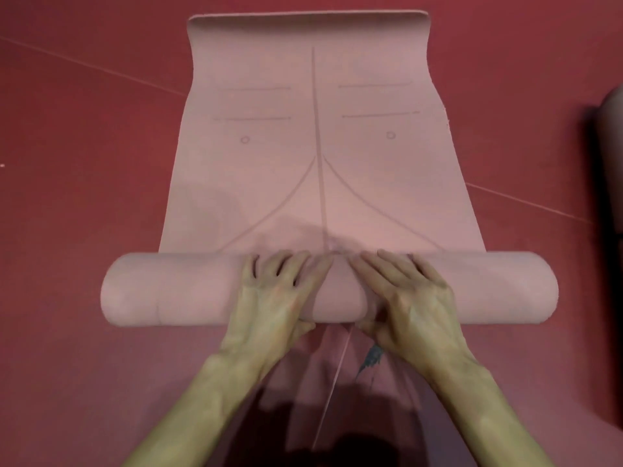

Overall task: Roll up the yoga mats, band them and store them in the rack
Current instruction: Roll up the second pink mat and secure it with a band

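- Your left hand and right hand are pressing side by side on the rolled part of the yoga mat, fingers spread nearly straight, gripping nothing
- That roll is lying across the floor, its flat stretch running toward the far edge
- Be pushing evenly with both palms so its ends are lining up
- Thumbs are hiding; a dark object is being cut off at the right edge; no rack showing

The yoga mat lies on the floor, its rolled part nearest, the flat part stretching far beyond. The left grip and right grip rest side by side on the roll's middle. A dark object sits well apart, rightmost.
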The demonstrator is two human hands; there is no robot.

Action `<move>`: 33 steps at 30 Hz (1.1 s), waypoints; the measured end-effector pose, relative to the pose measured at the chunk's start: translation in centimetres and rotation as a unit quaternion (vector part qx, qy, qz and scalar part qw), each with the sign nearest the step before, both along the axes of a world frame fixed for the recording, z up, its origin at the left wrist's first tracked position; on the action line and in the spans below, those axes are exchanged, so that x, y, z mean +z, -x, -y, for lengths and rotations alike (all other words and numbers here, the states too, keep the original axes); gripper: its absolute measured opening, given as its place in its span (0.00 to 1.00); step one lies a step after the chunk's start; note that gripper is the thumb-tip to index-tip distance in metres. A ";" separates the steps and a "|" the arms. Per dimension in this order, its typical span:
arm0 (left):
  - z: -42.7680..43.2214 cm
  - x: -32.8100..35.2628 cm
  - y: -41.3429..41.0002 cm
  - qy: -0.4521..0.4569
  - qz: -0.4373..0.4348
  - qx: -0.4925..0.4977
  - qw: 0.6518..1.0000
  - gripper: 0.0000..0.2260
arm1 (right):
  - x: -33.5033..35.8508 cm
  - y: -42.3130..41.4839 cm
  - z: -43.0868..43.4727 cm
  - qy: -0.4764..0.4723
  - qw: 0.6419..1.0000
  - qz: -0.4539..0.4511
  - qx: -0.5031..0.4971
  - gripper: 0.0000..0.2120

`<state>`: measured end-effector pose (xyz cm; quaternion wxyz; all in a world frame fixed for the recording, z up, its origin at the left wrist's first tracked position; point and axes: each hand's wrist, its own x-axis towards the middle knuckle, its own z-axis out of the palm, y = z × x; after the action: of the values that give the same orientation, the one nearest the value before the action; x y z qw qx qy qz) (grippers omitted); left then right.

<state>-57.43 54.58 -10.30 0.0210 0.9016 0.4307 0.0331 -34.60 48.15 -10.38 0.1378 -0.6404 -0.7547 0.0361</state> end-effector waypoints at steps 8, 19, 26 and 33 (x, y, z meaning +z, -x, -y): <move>3.9 -0.9 1.9 0.040 -0.005 -0.036 0.999 0.49 | -0.8 1.0 4.4 0.044 0.999 -0.002 0.013 0.41; 5.0 0.0 1.4 0.055 -0.022 -0.014 0.998 0.51 | 0.5 1.3 4.6 0.073 0.997 0.008 0.012 0.51; 8.8 -0.6 2.2 0.056 -0.029 -0.019 0.998 0.50 | -0.4 1.5 8.7 0.066 0.997 0.021 0.030 0.46; 9.4 -0.2 0.9 0.030 0.042 0.002 0.999 0.32 | -0.5 1.6 7.3 0.070 0.997 0.004 0.015 0.38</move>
<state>-58.38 45.16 -10.47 0.0658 0.8977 0.4317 0.0583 -36.22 40.84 -10.85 0.0893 -0.6373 -0.7603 0.0885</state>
